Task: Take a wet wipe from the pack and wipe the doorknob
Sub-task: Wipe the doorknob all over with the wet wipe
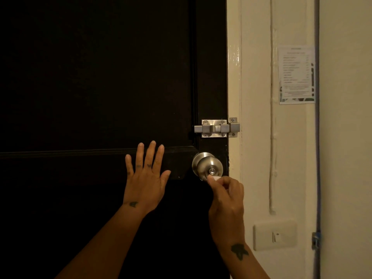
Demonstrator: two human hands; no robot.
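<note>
A round metal doorknob [207, 165] is seen at the right edge of a dark door [96, 77]; everything else is placed from it. The right hand [226, 204] is raised from below the doorknob, fingers curled together and pinched on a small white wet wipe [215, 178]. The wipe is pressed against the lower front of the doorknob, just under its centre keyhole. Only a sliver of the wipe is shown, so its fold and full shape cannot be told; the rest is hidden in the hand. The left hand [145, 178] is laid flat on the door to the left of the doorknob, near it but not touching, fingers spread apart and pointed up, nothing held. Small dark tattoos are seen on both wrists and on the left knuckles.

Directly above the doorknob a silver slide bolt [217, 128] is mounted, bridging the door edge and the cream door frame [234, 77]; the bar appears slid across into the frame piece. Right of the doorknob a cream wall [342, 158] is shown, with a thin vertical conduit [272, 137] run along it. Up and to the right a printed paper notice [297, 74] is stuck on the wall, text too blurred to read. Below and right of the doorknob a white light switch [274, 235] is fixed.
</note>
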